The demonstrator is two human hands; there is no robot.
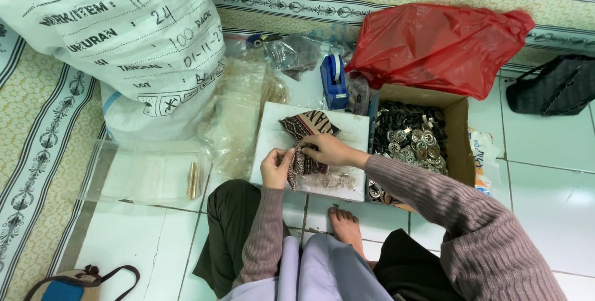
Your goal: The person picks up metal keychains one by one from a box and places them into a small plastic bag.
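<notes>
My left hand (276, 168) and my right hand (326, 150) meet over a white board (276, 133) on the floor, both pinching a small piece of brown patterned cloth (302, 163). A second piece of the same dark patterned cloth (308, 123) lies on the board just beyond my right hand. Both arms wear mauve knitted sleeves. To the right of the board stands an open cardboard box (459, 133) holding several round metal buttons (416, 143) and dark pieces.
A big white printed sack (124, 34) stands at the back left, with clear plastic bags (238, 112) beside it. A red plastic bag (437, 44), blue tape dispenser (334, 81), black bag (555, 84) and clear tray (145, 174) surround me. My bare foot (345, 228) rests on white tiles.
</notes>
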